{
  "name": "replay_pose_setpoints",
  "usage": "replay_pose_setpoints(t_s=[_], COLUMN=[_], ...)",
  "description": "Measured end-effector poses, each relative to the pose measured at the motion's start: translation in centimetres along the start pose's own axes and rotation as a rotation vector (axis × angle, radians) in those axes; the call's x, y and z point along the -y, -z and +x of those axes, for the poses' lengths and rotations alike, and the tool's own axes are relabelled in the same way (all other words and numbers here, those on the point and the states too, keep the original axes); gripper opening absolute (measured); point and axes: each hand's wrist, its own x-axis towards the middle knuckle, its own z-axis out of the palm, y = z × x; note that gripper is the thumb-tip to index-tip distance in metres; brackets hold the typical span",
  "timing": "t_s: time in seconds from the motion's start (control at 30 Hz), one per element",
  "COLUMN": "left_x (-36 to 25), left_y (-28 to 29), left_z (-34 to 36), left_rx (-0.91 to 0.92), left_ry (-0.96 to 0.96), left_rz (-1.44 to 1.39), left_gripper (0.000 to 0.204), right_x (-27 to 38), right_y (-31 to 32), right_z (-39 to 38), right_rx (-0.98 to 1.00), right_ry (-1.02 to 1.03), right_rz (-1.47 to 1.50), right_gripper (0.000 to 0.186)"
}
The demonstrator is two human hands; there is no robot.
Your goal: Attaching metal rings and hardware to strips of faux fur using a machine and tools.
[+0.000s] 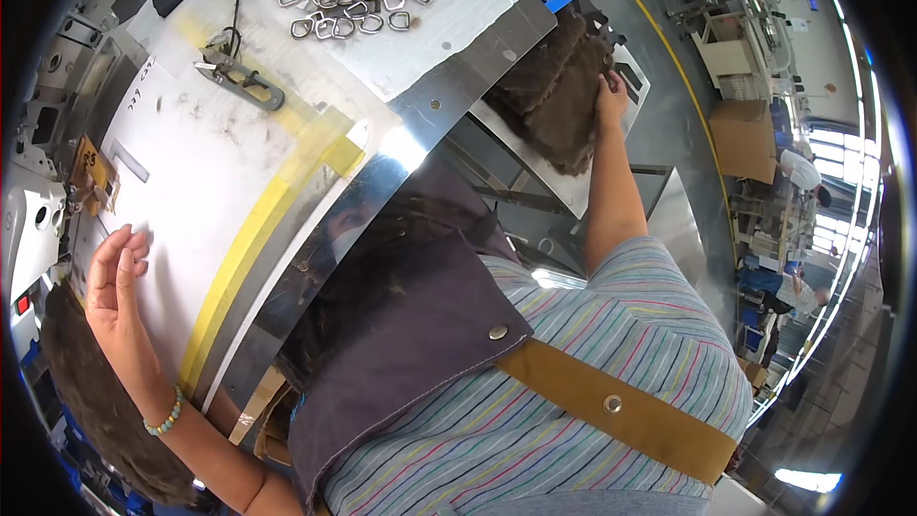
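Brown furry pieces (pixel 559 86), one stack, gripped by right hand (pixel 611 96); left hand (pixel 117 277) flat, fingers spread, on white worktable (pixel 210 182).

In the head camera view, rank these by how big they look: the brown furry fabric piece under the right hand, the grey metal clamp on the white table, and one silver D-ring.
1. Brown furry fabric piece
2. Grey metal clamp
3. Silver D-ring
The fisheye view may distort sizes somewhat.

Dark brown furry fabric pieces beside the worktable

A stack of shaggy dark brown fabric pieces (pixel 559 91) is laid on a low pale shelf to the right of the worktable, its right edge touched from above. A second brown furry piece (pixel 95 401) is seen hanging off the table's left edge.
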Motion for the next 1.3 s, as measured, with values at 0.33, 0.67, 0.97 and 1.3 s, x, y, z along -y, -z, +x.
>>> replay_pose_setpoints(t_s=[0.33,0.67,0.97,1.3], left_x=[-0.4,-1.9,-3.9,-4.6], left_y=[0.0,-0.9,-1.8,-2.5], left_z=[-0.1,-0.5,-1.3,-1.5], left_rx=[0.013,-0.012,-0.023,-0.125], left_ry=[-0.006,0.058,-0.103,-0.522], left_rz=[0.005,-0.046,0.085,0.518], left_gripper=[0.030,0.026,0.018,0.018], right_x=[6.4,6.2,8.5,47.4], right_y=[-1.9,-5.4,-6.3,-8.8], right_z=[2.1,0.7,-7.4,-10.1], right_rx=[-0.185,-0.174,0.094,0.514], right_ry=[-0.063,0.135,0.060,0.727], right_rz=[0.219,-0.651,-0.808,0.283], right_gripper=[0.023,0.038,0.050,0.029])
